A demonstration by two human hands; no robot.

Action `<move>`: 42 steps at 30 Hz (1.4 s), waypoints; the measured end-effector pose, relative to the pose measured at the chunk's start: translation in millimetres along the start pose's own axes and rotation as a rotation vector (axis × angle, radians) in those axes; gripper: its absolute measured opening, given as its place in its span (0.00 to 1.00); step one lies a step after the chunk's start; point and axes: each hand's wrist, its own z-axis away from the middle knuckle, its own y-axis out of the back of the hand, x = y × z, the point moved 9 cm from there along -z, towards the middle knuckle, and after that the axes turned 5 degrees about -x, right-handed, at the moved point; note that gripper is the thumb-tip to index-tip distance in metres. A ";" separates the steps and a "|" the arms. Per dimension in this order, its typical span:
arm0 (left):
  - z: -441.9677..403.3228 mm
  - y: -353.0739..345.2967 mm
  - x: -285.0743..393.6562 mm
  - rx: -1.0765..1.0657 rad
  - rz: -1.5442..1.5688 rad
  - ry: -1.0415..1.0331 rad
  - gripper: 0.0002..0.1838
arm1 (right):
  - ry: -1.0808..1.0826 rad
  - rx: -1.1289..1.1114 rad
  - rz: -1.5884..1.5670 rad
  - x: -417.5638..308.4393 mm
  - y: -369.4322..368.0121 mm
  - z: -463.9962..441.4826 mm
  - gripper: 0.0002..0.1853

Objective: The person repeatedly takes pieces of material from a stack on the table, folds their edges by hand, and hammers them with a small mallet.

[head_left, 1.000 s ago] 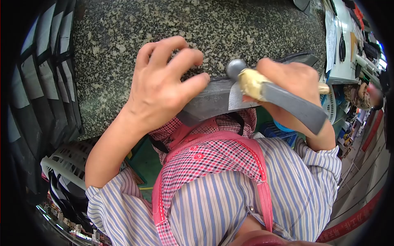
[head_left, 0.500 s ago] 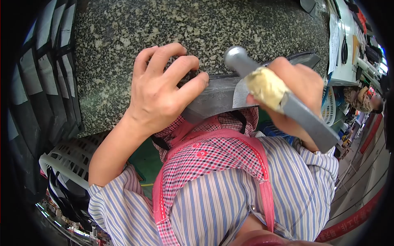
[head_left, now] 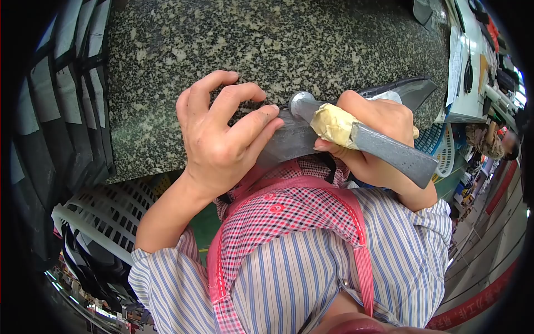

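Note:
My right hand (head_left: 384,125) is wrapped around a hammer (head_left: 395,153) bound with yellow tape near its head. The hammer's round face is down at a flat dark grey piece (head_left: 297,136) of leather-like material, by its upper edge; whether they touch I cannot tell. This piece lies along the near edge of the speckled stone worktop (head_left: 267,44). My left hand (head_left: 217,133) pinches its left part with thumb and forefinger, the other fingers curled above the stone. Another dark grey piece (head_left: 417,92) lies just beyond my right hand.
Layered dark grey pieces with pale patches (head_left: 67,94) line the worktop's left side. Below them stands a white plastic basket (head_left: 94,222) near dark items. Blue and white baskets (head_left: 445,147) are at the right, and papers (head_left: 453,67) hang beyond the worktop's right edge.
The hammer has come down and left, its round face now at the grey piece's upper edge. My left hand's thumb and forefinger have drawn together at that edge.

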 end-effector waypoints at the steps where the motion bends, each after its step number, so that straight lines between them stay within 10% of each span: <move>1: 0.2 0.1 0.1 0.005 0.003 -0.005 0.12 | -0.004 0.006 -0.019 0.7 0.0 0.1 0.21; 38: 17.5 2.1 0.3 0.074 -0.063 0.079 0.14 | 0.077 0.201 0.136 -18.2 21.1 -13.4 0.15; 42: 18.6 1.4 0.3 0.062 -0.058 0.060 0.15 | 0.092 -0.116 0.158 -22.2 -9.3 -12.8 0.16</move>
